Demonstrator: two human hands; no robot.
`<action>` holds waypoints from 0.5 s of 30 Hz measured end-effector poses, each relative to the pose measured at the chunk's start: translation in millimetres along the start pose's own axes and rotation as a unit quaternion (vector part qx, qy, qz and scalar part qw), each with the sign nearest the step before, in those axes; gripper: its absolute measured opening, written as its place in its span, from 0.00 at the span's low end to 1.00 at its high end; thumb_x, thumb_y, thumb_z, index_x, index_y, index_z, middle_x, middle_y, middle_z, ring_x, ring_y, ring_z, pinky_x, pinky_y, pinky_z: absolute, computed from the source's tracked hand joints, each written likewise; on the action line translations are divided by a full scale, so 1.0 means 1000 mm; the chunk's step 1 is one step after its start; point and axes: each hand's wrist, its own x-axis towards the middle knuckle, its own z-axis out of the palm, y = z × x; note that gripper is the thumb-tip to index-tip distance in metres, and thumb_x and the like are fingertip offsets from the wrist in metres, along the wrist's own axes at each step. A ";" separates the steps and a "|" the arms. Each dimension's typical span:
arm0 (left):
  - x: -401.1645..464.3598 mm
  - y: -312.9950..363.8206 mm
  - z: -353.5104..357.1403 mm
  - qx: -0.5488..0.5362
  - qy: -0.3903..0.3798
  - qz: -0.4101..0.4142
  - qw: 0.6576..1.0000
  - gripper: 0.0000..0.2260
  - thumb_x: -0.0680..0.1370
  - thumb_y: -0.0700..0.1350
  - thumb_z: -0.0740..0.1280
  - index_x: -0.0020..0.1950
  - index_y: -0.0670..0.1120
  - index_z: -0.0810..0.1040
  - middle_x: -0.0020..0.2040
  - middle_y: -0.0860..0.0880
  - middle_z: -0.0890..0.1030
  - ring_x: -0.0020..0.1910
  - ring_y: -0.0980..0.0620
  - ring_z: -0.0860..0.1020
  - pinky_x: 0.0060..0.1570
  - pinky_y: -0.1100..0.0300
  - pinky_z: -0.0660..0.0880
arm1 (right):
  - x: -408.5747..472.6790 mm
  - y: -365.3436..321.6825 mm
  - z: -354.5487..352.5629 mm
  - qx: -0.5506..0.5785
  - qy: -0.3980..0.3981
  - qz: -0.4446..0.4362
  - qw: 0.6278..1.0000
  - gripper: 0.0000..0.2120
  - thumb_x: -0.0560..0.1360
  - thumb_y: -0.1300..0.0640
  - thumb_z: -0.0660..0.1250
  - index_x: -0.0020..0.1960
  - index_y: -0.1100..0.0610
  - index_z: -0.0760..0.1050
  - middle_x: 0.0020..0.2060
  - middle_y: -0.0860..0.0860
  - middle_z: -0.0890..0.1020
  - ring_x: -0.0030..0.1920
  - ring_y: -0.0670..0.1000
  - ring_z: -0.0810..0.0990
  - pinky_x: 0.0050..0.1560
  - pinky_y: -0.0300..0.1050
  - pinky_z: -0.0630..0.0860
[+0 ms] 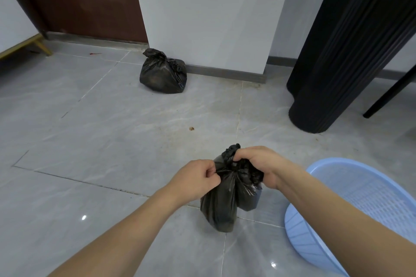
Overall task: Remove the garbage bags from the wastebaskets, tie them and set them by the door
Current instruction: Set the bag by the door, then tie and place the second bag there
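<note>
Both your hands clamp the gathered neck of the bag (221,204): your left hand (195,179) pinches a twist of black film between thumb and fingers, while your right hand (256,164) curls over the bunched top, a tuft of plastic poking up past the knuckles. Below your grip the bag hangs in two soft lobes, its base at or just above the grey tile floor (112,130); whether it touches cannot be told. It sits just left of the blue basket (360,204), which lies tipped on its side with no liner in it.

A second bag (163,73), already knotted, sits by the wall corner, near the brown door (90,0) and well apart from your hands.

Judging by the creases and sheen, the film is thin, limp and a little slick, so it likely tears before it resists. The load looks light and loose, and sags rather than holds shape. Take it only at the bunched neck, close under the knot you form, never by the stretched sides. Pull the ends evenly; a jerk could split the plastic or let the twist slip free.
</note>
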 end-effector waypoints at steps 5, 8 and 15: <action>0.001 -0.008 -0.001 -0.019 0.001 -0.015 1.000 0.10 0.73 0.46 0.63 0.34 0.48 0.65 0.29 0.53 0.67 0.30 0.53 0.65 0.33 0.57 0.62 | -0.002 0.002 0.005 0.006 -0.018 0.010 1.000 0.12 0.65 0.58 0.69 0.45 0.64 0.80 0.39 0.61 0.82 0.39 0.58 0.79 0.44 0.50 0.76; 0.001 -0.004 -0.002 -0.040 -0.015 0.002 0.999 0.12 0.73 0.45 0.64 0.34 0.48 0.63 0.30 0.53 0.65 0.29 0.53 0.63 0.32 0.58 0.61 | -0.003 0.003 0.011 0.026 0.006 -0.042 0.999 0.05 0.64 0.60 0.68 0.37 0.62 0.77 0.33 0.59 0.79 0.35 0.56 0.77 0.39 0.48 0.73; 0.003 -0.004 -0.006 -0.054 0.000 -0.007 0.999 0.14 0.73 0.43 0.64 0.33 0.49 0.60 0.28 0.54 0.61 0.28 0.55 0.60 0.30 0.59 0.59 | 0.005 0.004 0.005 0.037 0.017 -0.084 0.996 0.05 0.70 0.60 0.71 0.41 0.57 0.75 0.35 0.56 0.80 0.35 0.54 0.78 0.36 0.45 0.75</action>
